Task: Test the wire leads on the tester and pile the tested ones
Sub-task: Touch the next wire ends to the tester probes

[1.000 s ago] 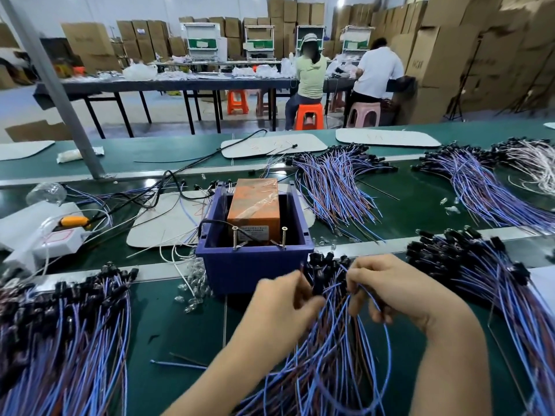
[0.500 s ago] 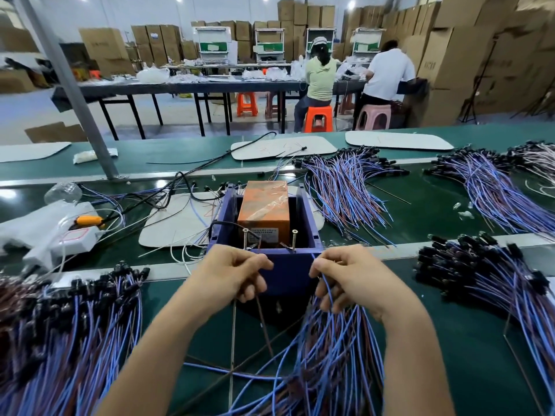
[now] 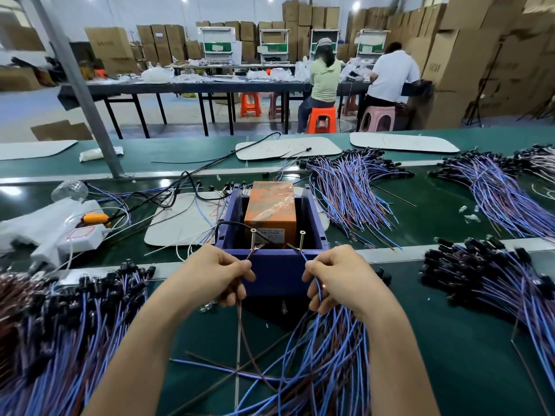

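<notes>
Left hand (image 3: 214, 276), right hand (image 3: 338, 279): curled fingers (image 3: 238, 269).

left wire pile (image 3: 54, 340) blurred, cut by edge; tester label (image 3: 268, 232) unreadable

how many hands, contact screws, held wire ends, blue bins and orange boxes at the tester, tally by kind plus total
hands: 2, left hand and right hand
screws: 2, left screw and right screw
held wire ends: 2, brown wire and blue wire
blue bin: 1
orange box: 1
total: 8
</notes>
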{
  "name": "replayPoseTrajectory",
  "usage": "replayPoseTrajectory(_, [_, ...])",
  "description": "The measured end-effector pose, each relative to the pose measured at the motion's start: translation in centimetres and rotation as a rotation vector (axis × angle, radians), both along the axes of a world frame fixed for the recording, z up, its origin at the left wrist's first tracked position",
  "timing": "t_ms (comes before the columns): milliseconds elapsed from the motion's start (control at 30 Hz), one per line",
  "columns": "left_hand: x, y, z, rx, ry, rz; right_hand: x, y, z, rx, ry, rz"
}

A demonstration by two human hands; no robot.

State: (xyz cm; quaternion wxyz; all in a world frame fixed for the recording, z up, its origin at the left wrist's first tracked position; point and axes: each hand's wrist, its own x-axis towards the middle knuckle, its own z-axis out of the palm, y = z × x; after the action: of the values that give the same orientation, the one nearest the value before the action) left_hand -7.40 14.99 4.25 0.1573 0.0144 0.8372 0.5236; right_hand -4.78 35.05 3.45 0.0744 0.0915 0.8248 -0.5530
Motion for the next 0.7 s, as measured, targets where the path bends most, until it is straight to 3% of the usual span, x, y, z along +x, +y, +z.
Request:
replayPoseTrajectory(533, [-0.21,0.16,-0.27,0.004,-0.062,0.025,-0.01,-0.07,0.1,-0.008,0.001,0.021])
replayPoseTrajectory(700, [-0.33,-0.21,-0.45,-0.034,-0.032,-0.064,0.27,0.17,0.36,-0.037,0.019,0.047])
